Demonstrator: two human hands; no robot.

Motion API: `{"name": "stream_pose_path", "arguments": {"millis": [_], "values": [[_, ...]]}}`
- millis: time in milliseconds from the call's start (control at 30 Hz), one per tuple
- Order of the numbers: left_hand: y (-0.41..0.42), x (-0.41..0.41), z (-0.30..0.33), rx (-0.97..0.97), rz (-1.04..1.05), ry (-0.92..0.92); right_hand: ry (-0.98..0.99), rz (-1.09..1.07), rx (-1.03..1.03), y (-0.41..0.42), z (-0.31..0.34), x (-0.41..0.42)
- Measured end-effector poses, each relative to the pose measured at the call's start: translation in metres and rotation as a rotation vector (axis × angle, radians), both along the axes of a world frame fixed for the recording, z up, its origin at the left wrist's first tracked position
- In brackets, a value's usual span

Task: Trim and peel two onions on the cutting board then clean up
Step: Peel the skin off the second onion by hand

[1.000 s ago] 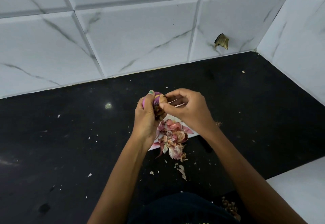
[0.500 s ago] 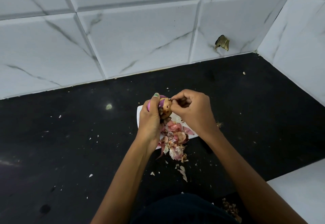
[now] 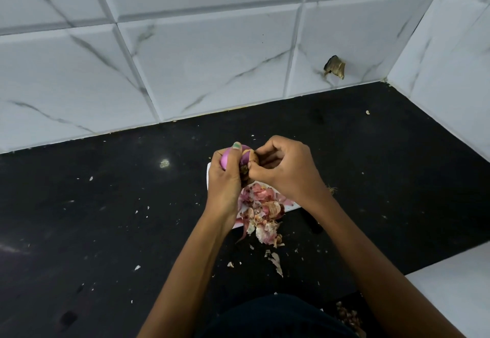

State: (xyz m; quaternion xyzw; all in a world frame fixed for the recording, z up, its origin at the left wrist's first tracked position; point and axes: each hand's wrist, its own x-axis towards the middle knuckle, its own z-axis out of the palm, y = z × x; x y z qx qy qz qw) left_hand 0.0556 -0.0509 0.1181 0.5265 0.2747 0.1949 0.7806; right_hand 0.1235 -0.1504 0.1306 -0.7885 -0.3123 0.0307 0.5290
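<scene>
Black counter, scraps at six o'clock. Left hand grips the onion; right hand pinches skin. Better to peel in strips.

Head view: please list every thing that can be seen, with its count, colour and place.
onion: one, purple with brown skin partly on, held above the cutting board
cutting board: one, white, on the countertop, mostly covered
onion peels: a pile, pink and tan, on the board's near end and spilling onto the counter
countertop: one, black, strewn with small flakes
wall tiles: several, white marbled, behind and at the right
left hand: one, grips the onion
right hand: one, pinches the onion's skin
</scene>
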Motion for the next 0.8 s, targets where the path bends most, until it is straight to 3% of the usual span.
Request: {"name": "stream_pose_path", "arguments": {"millis": [333, 667, 800], "values": [[-0.004, 0.006, -0.001, -0.039, 0.079, 0.003, -0.043, -0.052, 0.151, 0.002, -0.006, -0.007], [-0.017, 0.005, 0.0, -0.023, 0.167, -0.092, -0.073, -0.079, 0.199, 0.01, -0.013, -0.009], [-0.019, 0.006, -0.002, 0.0, 0.188, -0.094, -0.183, -0.106, 0.144, 0.014, -0.015, -0.012]]}}
